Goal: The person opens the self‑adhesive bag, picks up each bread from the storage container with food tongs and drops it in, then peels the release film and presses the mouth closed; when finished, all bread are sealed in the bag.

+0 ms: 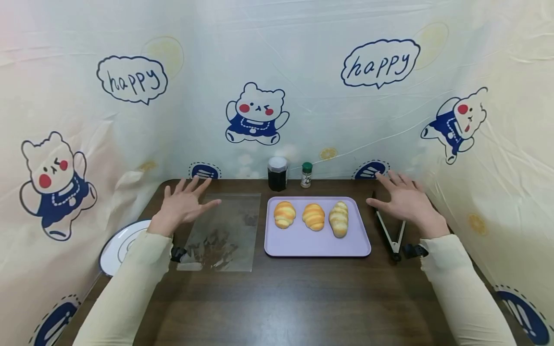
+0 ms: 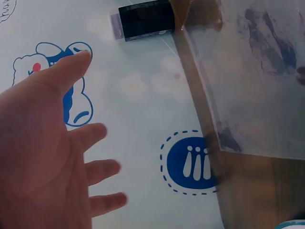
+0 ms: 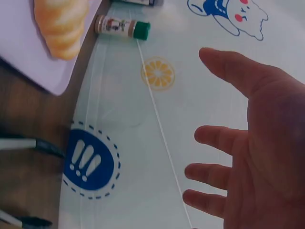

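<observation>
My left hand [image 1: 182,204] hovers with spread fingers over the far left of the table, holding nothing. Below and beside it lies a clear plastic sheet or bag [image 1: 229,235]. On the other side, my right hand [image 1: 404,199] is also spread and holds nothing, above a pair of tongs [image 1: 395,242] that it partly covers. Between the hands is a lilac tray [image 1: 316,247] bearing three bread rolls: a striped one [image 1: 284,215] at left, another [image 1: 313,216] in the middle, and a longer, paler roll [image 1: 339,219] at right.
A dark jar with a pale lid [image 1: 277,174] and a small green-capped shaker [image 1: 306,175] stand at the table's back edge. A white plate with a dark rim [image 1: 117,250] lies at the left edge, partly under the left sleeve. Printed cloth [image 1: 303,72] surrounds the table.
</observation>
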A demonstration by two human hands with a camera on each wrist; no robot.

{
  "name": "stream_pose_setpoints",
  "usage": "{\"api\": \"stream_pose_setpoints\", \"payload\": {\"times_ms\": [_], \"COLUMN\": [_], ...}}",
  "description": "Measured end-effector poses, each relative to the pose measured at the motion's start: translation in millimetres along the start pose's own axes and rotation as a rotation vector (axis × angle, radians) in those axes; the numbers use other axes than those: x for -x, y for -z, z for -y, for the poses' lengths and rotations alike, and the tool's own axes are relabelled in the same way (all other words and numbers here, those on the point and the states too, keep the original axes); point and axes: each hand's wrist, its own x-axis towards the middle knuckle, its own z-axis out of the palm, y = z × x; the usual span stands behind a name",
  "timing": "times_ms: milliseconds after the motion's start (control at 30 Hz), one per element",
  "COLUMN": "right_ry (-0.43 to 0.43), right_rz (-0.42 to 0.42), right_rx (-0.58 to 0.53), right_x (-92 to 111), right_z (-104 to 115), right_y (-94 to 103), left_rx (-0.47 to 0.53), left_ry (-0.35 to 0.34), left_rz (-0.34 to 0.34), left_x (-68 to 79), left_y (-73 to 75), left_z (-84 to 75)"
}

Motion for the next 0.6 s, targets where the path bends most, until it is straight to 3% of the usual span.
{"api": "stream_pose_setpoints", "payload": {"times_ms": [267, 433, 600], "right_ry": [0.05, 0.069, 0.077], "right_rz": [-0.027, -0.055, -0.033], "right_rx": [-0.006, -0.048, -0.105], "right_x": [-8.4, -11.7, -15.6], "right_z": [16.9, 29.7, 44.9], "right_y": [-9.2, -15.8, -22.9], "left_rx": [0.052, 0.057, 0.073], "left_ry": [-0.011, -0.035, -0.048], "left_rz": [0.088, 0.096, 0.085], "left_x": [-2.3, -2.9, -2.8], "left_y": [-6.1, -7.9, -11.5], "left_z": [0.8, 1.7, 4.7]}}
